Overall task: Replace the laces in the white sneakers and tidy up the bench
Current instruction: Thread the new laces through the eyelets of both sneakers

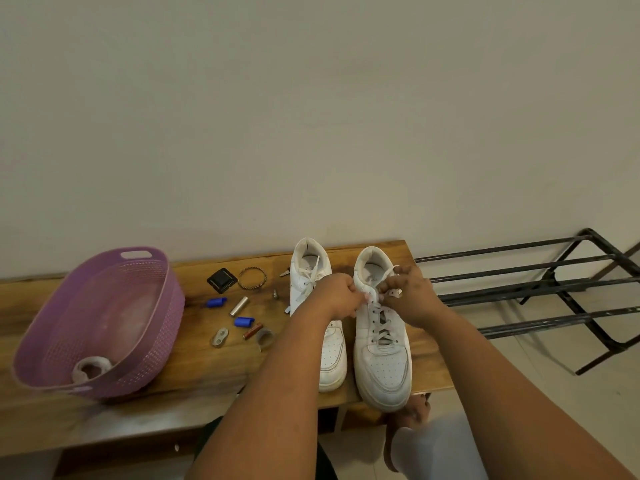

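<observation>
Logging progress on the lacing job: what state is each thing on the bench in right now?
right sneaker: upright, laced, lace ends held at the top eyelets
left sneaker: upright, lace loose at the top
left hand: pinches a lace
right hand: pinches a lace
purple basket: upright, holds one white roll
small items: scattered loose on the bench

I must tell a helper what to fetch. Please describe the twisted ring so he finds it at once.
On the wooden bench, look between the purple basket and the sneakers. The twisted ring lies beside the black square piece; it alone is a thin open hoop.
</observation>
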